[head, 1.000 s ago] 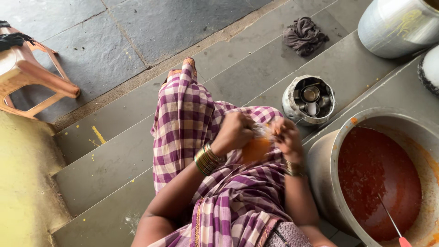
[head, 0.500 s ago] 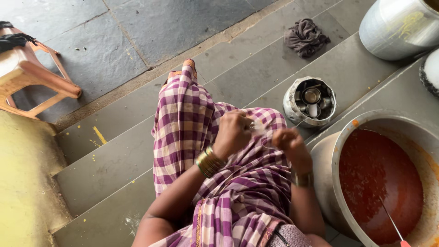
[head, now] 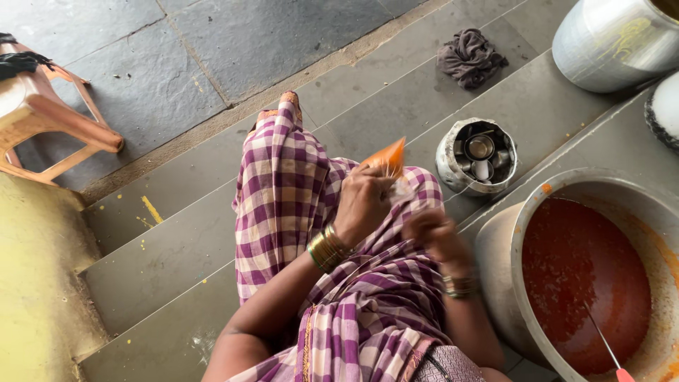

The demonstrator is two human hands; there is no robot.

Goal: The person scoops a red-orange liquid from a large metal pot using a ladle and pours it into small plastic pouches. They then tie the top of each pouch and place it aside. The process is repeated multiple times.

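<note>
Left hand (head: 362,201) clenched round orange pouch (head: 387,157) above lap; right hand (head: 433,233) blurred, grip unclear, just beside; pot (head: 527,219) edge near right; steps (head: 177,247) bare leftward; stool (head: 42,117) far left.

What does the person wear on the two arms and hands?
Both forearms are bare, with no sleeves showing. The left hand has a stack of thin gold and green bangles around the wrist. The right hand, blurred, has a narrower band of similar bangles at its wrist. No rings or gloves can be made out. A purple and cream checked cloth covers the lap below.
</note>
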